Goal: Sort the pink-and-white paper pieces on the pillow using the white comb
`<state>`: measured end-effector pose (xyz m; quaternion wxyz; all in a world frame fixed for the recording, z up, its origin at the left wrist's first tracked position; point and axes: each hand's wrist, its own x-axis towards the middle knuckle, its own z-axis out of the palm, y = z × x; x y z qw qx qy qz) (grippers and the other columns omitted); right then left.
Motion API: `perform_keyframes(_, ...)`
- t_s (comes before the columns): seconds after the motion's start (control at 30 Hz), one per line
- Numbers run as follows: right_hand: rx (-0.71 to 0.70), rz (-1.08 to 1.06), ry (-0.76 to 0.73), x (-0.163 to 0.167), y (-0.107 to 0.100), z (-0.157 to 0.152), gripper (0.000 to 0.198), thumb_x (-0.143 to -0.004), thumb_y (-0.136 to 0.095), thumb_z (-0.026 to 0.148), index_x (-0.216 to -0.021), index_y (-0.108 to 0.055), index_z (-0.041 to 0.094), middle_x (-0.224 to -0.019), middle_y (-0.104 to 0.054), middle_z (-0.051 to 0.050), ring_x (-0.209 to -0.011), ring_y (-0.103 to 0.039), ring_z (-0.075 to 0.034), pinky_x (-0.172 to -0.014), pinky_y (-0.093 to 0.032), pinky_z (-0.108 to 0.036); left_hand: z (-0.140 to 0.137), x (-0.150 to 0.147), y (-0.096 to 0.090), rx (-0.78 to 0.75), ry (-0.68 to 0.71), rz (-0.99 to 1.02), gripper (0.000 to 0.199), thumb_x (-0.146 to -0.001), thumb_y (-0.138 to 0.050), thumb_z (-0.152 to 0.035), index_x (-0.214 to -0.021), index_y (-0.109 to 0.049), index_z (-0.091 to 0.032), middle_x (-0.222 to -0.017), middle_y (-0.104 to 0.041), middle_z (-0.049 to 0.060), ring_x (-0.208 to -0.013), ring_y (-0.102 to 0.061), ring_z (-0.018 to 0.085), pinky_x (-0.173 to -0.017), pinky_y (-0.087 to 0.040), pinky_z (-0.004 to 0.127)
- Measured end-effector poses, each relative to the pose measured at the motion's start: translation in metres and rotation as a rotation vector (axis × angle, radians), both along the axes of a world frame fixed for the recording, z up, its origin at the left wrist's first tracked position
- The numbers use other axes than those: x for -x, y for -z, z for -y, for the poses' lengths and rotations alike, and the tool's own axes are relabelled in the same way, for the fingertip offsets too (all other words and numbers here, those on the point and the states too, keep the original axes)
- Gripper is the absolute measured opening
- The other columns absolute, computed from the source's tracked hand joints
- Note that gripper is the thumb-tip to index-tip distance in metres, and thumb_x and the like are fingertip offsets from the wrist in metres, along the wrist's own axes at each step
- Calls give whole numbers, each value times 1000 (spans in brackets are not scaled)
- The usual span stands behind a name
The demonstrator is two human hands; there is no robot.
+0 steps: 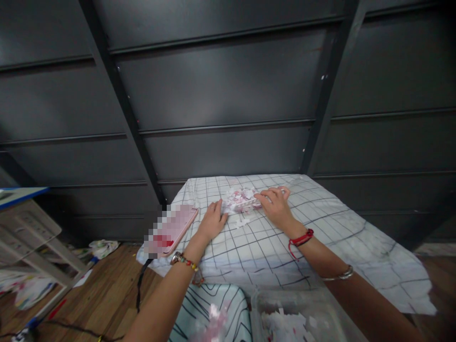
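Note:
A small heap of white and pink paper scraps (241,194) lies on the white checked cloth. Along its near side runs a pale, narrow edge or strip (245,204), too blurred to name. My left hand (213,221) rests on the cloth at the heap's left, fingers stretched out and thumb apart, fingertips by the scraps. On the right side, my right hand (275,209) has its fingers bent down at the end of the pale strip; what they pinch is hidden. A few loose white scraps (242,223) lie between the hands.
A phone in a pink case (184,229), with a black cable, lies left on the checked cloth (249,251). Closest to me are a clear plastic box (258,304) of white scraps and a pink bundle (214,323) on striped fabric. A dark panelled wall (228,152) stands behind.

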<state>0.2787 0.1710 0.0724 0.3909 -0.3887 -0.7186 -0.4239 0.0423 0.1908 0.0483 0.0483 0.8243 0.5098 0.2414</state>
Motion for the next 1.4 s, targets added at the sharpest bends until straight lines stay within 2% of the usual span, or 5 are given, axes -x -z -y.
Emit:
perform_keyframes(0.3,-71,-73,-41,-6,-5,3,17,-81,-51,13,-90,-63,21,-83,-58,-5,-88,-43,-20,-86,-26,-41,1,-1,0,-7,-3,21,55,-90,-36,-33,-136,-29,-4,-136,-39,21,-130,-31,29,-107,-26,45)
perform_keyframes(0.63,9,-38,-26,-6,-5,4,16,-80,-51,13,-89,-63,20,-83,-60,-4,-88,-43,-20,-87,-25,-42,1,-1,-1,0,-10,23,56,-90,-37,-32,-137,-28,-3,-136,-39,21,-130,-31,29,-107,-26,44)
perform_keyframes(0.8,-31,-88,-41,-9,-5,4,18,-82,-49,14,-91,-63,20,-82,-58,-5,-88,-43,-20,-86,-26,-43,-1,0,2,-8,-9,29,56,-90,-36,-33,-137,-29,-4,-135,-40,21,-130,-32,29,-107,-26,44)
perform_keyframes(1.0,26,-40,-45,-6,-1,0,21,-81,-50,12,-95,-63,22,-87,-59,-5,-90,-42,-20,-88,-24,-43,-3,1,4,-18,3,57,55,-89,-38,-33,-137,-29,-7,-134,-41,19,-129,-33,28,-106,-27,44)
perform_keyframes(1.4,-2,-97,-23,-9,-6,4,16,-80,-50,14,-88,-63,21,-81,-59,-3,-86,-42,-20,-87,-24,-41,-3,0,3,-19,9,47,55,-89,-38,-32,-136,-30,-6,-133,-42,20,-128,-34,28,-105,-28,45)
